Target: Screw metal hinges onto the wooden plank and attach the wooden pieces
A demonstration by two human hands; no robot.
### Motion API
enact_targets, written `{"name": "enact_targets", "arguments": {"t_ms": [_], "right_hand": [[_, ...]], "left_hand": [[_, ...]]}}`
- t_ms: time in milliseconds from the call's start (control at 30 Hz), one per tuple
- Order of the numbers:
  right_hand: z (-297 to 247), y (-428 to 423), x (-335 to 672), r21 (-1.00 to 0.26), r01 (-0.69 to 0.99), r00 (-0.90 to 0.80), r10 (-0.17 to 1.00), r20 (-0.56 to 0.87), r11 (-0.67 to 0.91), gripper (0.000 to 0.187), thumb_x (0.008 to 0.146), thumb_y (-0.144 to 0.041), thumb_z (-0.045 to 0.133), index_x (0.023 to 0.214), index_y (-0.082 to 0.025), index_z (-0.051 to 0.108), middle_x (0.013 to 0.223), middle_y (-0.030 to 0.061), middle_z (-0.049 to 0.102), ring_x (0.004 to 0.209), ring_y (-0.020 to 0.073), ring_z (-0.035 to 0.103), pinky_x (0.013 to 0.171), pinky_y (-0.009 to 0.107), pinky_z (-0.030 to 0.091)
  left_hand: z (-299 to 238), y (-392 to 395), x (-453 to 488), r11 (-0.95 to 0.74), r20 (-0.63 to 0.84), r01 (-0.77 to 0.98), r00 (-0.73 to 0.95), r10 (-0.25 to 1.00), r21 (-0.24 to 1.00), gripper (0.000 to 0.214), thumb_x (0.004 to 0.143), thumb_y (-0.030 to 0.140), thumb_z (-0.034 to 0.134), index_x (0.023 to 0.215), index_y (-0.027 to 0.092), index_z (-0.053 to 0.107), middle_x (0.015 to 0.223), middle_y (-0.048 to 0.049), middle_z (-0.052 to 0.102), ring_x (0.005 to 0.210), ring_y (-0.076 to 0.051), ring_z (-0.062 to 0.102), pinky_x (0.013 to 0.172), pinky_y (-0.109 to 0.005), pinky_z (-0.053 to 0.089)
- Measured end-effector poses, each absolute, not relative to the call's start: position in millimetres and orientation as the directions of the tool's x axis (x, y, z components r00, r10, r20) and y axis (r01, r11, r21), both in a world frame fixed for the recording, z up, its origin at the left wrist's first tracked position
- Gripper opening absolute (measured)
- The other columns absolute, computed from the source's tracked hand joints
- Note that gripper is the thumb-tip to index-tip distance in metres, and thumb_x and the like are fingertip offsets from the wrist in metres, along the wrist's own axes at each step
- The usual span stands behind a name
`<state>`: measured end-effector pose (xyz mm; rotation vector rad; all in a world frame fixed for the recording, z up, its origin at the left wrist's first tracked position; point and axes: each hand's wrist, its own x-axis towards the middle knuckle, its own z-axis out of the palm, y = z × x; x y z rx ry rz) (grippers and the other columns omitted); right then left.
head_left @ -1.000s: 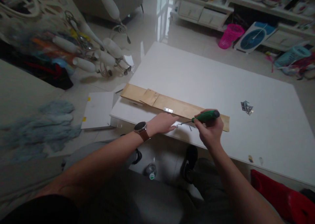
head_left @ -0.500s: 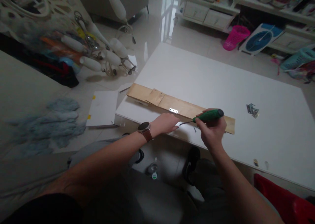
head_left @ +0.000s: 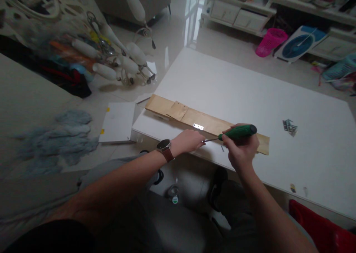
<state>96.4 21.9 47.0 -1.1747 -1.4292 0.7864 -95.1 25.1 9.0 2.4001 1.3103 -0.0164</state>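
Note:
A long wooden board (head_left: pixel 178 112) lies along the near edge of the white table (head_left: pixel 236 90), with a small silver hinge (head_left: pixel 198 126) on it. My right hand (head_left: pixel 241 149) is closed round a green-handled screwdriver (head_left: pixel 237 132), whose thin shaft points left. My left hand (head_left: pixel 189 140), with a brown-strapped watch (head_left: pixel 164 148) on the wrist, rests near the table edge with its fingertips pinched at the screwdriver's tip. What those fingers pinch is too small to make out. A loose screw (head_left: pixel 222 148) lies by my right hand.
A small pile of metal hinges (head_left: pixel 290 126) lies on the table to the right. A white panel (head_left: pixel 118 121) and a chandelier (head_left: pixel 119 56) lie on the floor at left. A red object (head_left: pixel 319 223) sits low right. A bottle (head_left: pixel 173 193) stands between my feet.
My left hand's fingers have drawn together at the screwdriver tip. The camera has shifted slightly, so everything sits a little to the right in view.

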Motion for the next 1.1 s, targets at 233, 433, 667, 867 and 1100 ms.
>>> {"name": "enact_targets", "arguments": {"t_ms": [233, 433, 667, 867, 1100], "right_hand": [[47.2, 20.4, 99.2, -0.931, 0.248, 0.087, 0.951, 0.297, 0.268, 0.031, 0.071, -0.025, 0.084, 0.096, -0.026, 0.066, 0.077, -0.0010, 0.076, 0.067, 0.0201, 0.073, 0.059, 0.033, 0.059], [46.0, 18.1, 102.0, -0.907, 0.304, 0.028, 0.949, 0.313, 0.291, 0.030, 0.074, -0.025, 0.082, 0.098, -0.026, 0.064, 0.081, -0.0007, 0.075, 0.067, 0.0187, 0.071, 0.058, 0.032, 0.058], [42.9, 16.7, 105.2, -0.876, 0.352, -0.046, 0.941, 0.336, 0.330, 0.028, 0.078, -0.024, 0.079, 0.102, -0.027, 0.065, 0.086, -0.0011, 0.073, 0.067, 0.0173, 0.069, 0.059, 0.031, 0.056], [47.1, 17.9, 105.4, -0.857, 0.378, -0.051, 0.933, 0.358, 0.349, 0.030, 0.077, -0.024, 0.079, 0.104, -0.027, 0.066, 0.086, -0.0009, 0.072, 0.067, 0.0178, 0.069, 0.059, 0.032, 0.056], [54.1, 19.3, 100.6, -0.804, 0.451, -0.102, 0.917, 0.385, 0.387, 0.026, 0.082, -0.027, 0.079, 0.104, -0.027, 0.065, 0.086, -0.0009, 0.068, 0.072, 0.0189, 0.069, 0.065, 0.035, 0.058]], "left_hand": [[12.2, 25.8, -91.3, -0.493, -0.173, 0.792, 0.576, 0.799, 0.359, 0.029, 0.106, 0.034, 0.057, 0.105, 0.019, 0.081, 0.099, -0.0137, 0.081, 0.089, -0.025, 0.077, 0.076, -0.033, 0.055], [12.4, 24.4, -87.5, -0.500, -0.163, 0.790, 0.579, 0.799, 0.354, 0.032, 0.107, 0.037, 0.056, 0.101, 0.018, 0.081, 0.095, -0.0141, 0.081, 0.089, -0.027, 0.077, 0.077, -0.035, 0.055], [15.2, 25.5, -88.1, -0.502, -0.154, 0.782, 0.584, 0.797, 0.368, 0.027, 0.103, 0.039, 0.062, 0.117, 0.021, 0.078, 0.101, -0.0118, 0.081, 0.094, -0.027, 0.076, 0.080, -0.034, 0.054], [15.8, 29.1, -91.1, -0.495, 0.114, 0.625, 0.547, 0.829, 0.604, 0.035, 0.100, 0.038, 0.068, 0.130, 0.020, 0.068, 0.122, -0.0095, 0.077, 0.111, -0.023, 0.072, 0.089, -0.031, 0.053], [24.3, 29.4, -75.6, -0.460, 0.186, 0.558, 0.478, 0.858, 0.690, 0.023, 0.107, 0.031, 0.056, 0.105, 0.015, 0.073, 0.096, -0.0095, 0.077, 0.091, -0.020, 0.071, 0.080, -0.030, 0.051]]}}
